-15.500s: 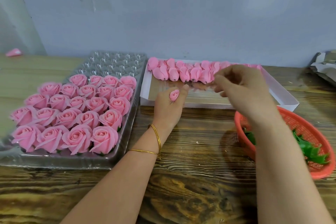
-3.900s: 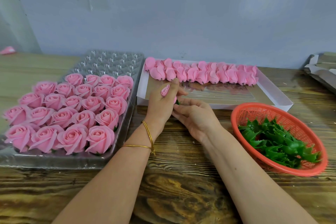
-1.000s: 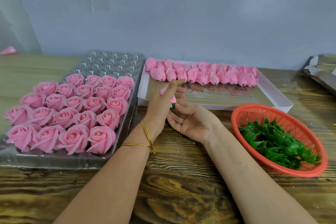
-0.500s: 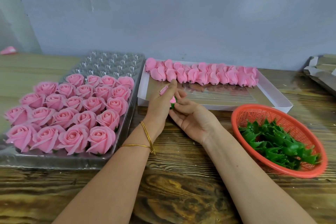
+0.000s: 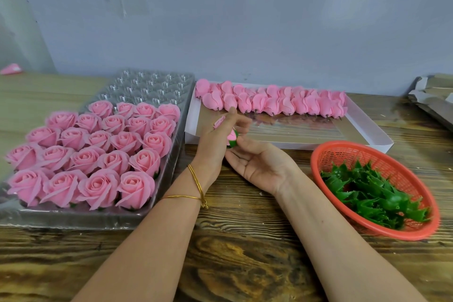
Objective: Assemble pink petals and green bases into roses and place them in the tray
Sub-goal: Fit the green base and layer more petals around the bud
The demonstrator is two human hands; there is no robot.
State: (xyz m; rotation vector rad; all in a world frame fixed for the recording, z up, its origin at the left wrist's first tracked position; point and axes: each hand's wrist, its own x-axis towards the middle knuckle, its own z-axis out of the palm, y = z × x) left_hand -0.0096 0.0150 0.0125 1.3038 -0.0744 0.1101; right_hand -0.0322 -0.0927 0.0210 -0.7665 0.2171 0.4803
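The left hand (image 5: 213, 144) was curled round a half-made rose (image 5: 231, 137) over the near edge of the box (image 5: 367, 136), pink showing between thumb and fingers and a green base (image 5: 234, 142) at its lower end; the right hand (image 5: 259, 164) lay palm up just beside it, fingers near straight, their tips and the thumb at that base; whether it pinched the base or only pushed it could not be told.

The tray (image 5: 152, 81) sat at the left of the bench (image 5: 245, 252), holding finished roses (image 5: 98, 154) in its near rows, with bare cells at the far end; loose petals (image 5: 282, 103) lay in a row along the far side of the box; spare bases (image 5: 372, 193) filled the basket (image 5: 343, 152) at the right.

The rose looked very light, and soft; its petals would likely crease or bruise under a firm squeeze, so the hold belonged low, round the closed bud and at the base; the base looked like stiffer plastic with pointed tips, a fair place to press or twist; the step in hand seemed to be seating it. For placing, the green end could be taken by fingertips and set down into 1 bare cell, clear of the neighbours' outer petals.
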